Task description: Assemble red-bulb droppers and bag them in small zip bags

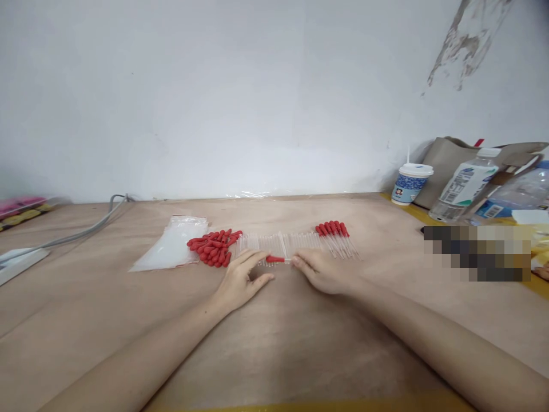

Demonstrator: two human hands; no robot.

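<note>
My left hand (pixel 241 281) pinches a red rubber bulb (pixel 275 259) between its fingertips. My right hand (pixel 322 270) meets it from the right, fingers closed on what looks like a clear tube going into that bulb. Just behind both hands lies a row of clear tubes (pixel 274 243). A heap of loose red bulbs (pixel 213 248) is to the left of the row. Finished droppers with red bulbs (pixel 335 236) lie in a fan to the right.
A clear plastic bag (pixel 171 247) lies left of the bulbs on the wooden table (pixel 274 343). A grey cable and white power strip (pixel 19 260) are at far left. A lidded cup (pixel 409 184), water bottles (pixel 463 186) and a tan bag (pixel 446 163) stand at back right.
</note>
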